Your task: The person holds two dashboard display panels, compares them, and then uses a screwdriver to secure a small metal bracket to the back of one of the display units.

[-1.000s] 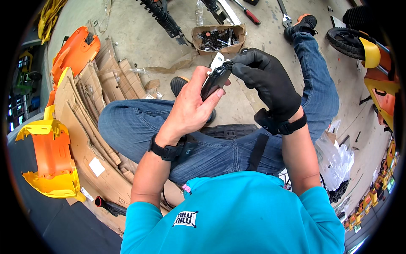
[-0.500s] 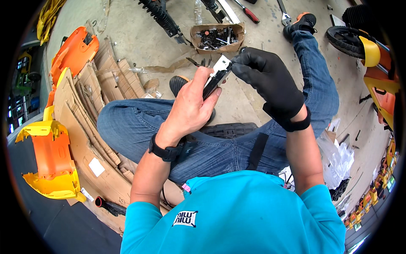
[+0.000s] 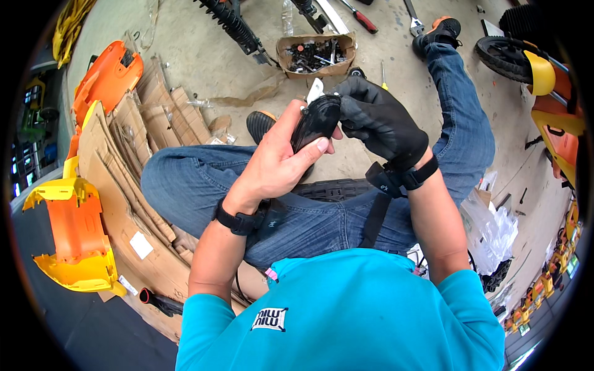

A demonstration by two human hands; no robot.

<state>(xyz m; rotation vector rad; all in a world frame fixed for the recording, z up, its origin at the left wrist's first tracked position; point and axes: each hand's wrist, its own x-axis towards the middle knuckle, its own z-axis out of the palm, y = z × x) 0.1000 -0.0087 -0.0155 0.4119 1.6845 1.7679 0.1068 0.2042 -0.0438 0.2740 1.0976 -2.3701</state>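
My bare left hand [image 3: 272, 161] is wrapped round a black, oblong, rounded part [image 3: 315, 123], with the thumb along its near side. From its far end sticks up a small white piece [image 3: 315, 90]. My right hand [image 3: 385, 123], in a black glove, has its fingers curled and pressed together against the far right edge of the black part. What those gloved fingertips pinch, if anything, is hidden. Both hands are held above the floor between my jeans-clad legs.
Beyond my hands stands a cardboard box [image 3: 281, 57] of loose hardware. A screwdriver [image 3: 384, 77], a red-handled tool [image 3: 365, 22] and an adjustable wrench [image 3: 416, 25] lie on the floor. Flattened cardboard [image 3: 117, 191] and an orange-yellow shell [image 3: 77, 229] are left; plastic bags [image 3: 495, 235] right.
The part has turned over in my left hand, so its rounded black side faces up instead of the flat white face. My right hand has shifted slightly lower and rotated.
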